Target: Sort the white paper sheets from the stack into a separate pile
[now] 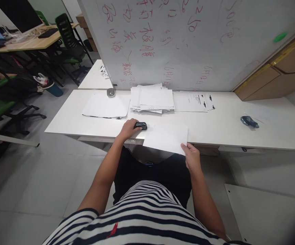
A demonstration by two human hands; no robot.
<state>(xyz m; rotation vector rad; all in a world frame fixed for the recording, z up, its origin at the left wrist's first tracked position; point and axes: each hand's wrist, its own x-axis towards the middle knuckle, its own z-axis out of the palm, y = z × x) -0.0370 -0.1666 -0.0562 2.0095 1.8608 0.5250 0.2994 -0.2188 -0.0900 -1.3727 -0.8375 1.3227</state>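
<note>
My left hand (128, 129) is closed around the rear of a small black stapler (140, 126) lying on the white desk. Between thumb and fingers, my right hand (192, 156) pinches the near right corner of white paper (166, 137). The paper reaches past the desk's front edge, and its far left part lies just right of the stapler. Whether it is one sheet or several, I cannot tell. Behind it rests a thick, uneven stack of papers (154, 98).
On the desk (221, 127) lie more white sheets (106, 105) with a grey round-cornered object (110, 92) at their far edge, printed sheets (195, 102), and a dark object (249, 121) at right. A whiteboard (157, 68) with red writing stands behind, beside cardboard boxes (277, 73).
</note>
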